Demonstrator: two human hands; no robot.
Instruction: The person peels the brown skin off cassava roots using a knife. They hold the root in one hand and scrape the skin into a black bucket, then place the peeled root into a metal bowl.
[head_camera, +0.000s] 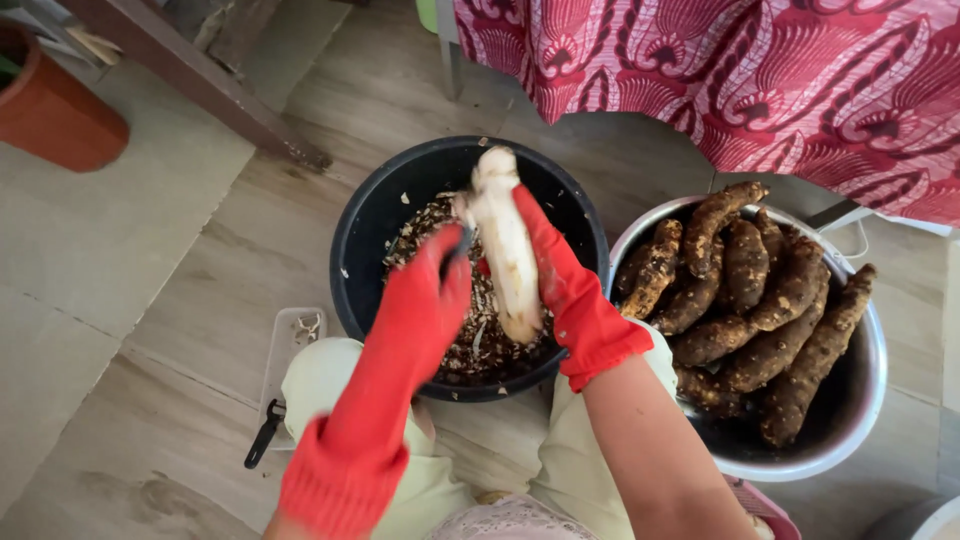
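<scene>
On a pale tile floor sits a black bucket (365, 235) of peelings. Above it, the right hand (562, 285) wraps its fingers tight around a peeled white root (503, 240). The left hand (428, 300) grips a dark peeler (461, 243). Best to scrape away from the fingers, over the bucket.
</scene>
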